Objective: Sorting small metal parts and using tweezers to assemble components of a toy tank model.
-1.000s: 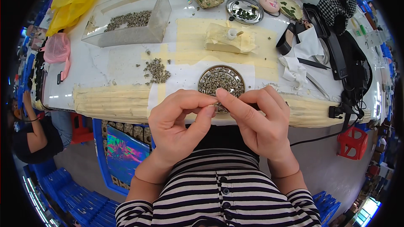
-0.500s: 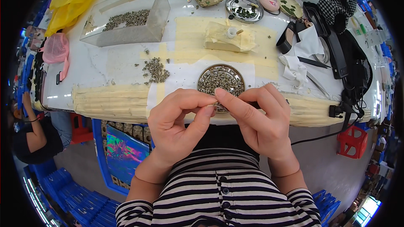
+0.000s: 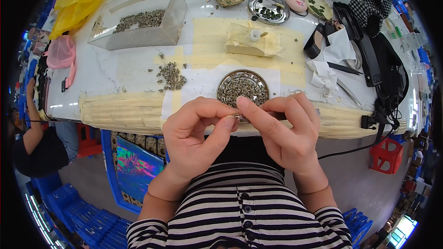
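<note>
My left hand [image 3: 196, 133] is closed in a pinch, thumb and forefinger on a tiny part too small to name. From the other side my right hand [image 3: 290, 131] meets it, its fingertips pressed close to the same spot. Just beyond the fingers is a round metal dish [image 3: 220, 81] full of small grey-brown metallic pieces [image 3: 243, 85], its near rim partly hidden by my hands. A loose heap of similar pieces [image 3: 171, 76] lies on the table left of the dish.
A clear plastic box [image 3: 138, 41] holds more small pieces at the back left. Beyond the dish stands a taped block [image 3: 249, 48] with a small white cup. A round tray [image 3: 269, 8] of dark green bits is farther back. Tweezers [image 3: 349, 93] and cloth [image 3: 323, 74] lie right.
My hands stay together at nearly the same place, with only slight finger movement. At the far left, another person's arm has shifted upward.
</note>
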Demonstrator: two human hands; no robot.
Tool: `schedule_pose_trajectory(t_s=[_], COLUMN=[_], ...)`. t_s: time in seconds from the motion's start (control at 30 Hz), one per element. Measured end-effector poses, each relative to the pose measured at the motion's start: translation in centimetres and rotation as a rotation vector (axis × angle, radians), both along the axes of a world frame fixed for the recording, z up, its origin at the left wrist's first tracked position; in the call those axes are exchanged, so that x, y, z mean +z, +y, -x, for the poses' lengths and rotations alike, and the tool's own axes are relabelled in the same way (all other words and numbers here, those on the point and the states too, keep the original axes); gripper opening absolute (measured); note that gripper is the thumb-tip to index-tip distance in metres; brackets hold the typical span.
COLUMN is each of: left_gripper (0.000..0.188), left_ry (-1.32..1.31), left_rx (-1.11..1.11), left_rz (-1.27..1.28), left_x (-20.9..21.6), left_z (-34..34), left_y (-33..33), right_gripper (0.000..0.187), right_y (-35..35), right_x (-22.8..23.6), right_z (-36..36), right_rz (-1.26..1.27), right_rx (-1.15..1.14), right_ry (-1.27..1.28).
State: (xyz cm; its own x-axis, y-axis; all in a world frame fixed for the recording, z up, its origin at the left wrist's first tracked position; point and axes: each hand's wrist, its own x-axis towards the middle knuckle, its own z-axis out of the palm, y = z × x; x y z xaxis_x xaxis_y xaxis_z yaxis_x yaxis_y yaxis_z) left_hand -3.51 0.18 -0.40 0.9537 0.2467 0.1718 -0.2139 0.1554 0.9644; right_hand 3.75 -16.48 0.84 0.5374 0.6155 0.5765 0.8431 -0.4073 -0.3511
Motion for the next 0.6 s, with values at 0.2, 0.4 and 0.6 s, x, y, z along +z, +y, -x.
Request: schedule_pose_trajectory(t_s=[0.2, 0.4, 0.6], left_gripper=[0.012, 0.013, 0.013], left_ry=[-0.012, -0.031, -0.041], left_rx=[0.004, -0.004, -0.018], left_rz=[0.022, 0.033, 0.042], left_x=[0.01, -0.17, -0.18], left_z=[-0.12, -0.18, -0.18], left_y=[-0.08, -0.04, -0.09], right_gripper=[0.042, 0.039, 0.040], right_y=[-0.05, 0.29, 0.37], right_x=[0.11, -0.34, -0.57], right_z=[0.02, 0.18, 0.06], right_rz=[-0.038, -0.107, -0.109], right_rx=[0.009, 0.028, 0.037], right_ry=[0.070, 0.147, 0.147])
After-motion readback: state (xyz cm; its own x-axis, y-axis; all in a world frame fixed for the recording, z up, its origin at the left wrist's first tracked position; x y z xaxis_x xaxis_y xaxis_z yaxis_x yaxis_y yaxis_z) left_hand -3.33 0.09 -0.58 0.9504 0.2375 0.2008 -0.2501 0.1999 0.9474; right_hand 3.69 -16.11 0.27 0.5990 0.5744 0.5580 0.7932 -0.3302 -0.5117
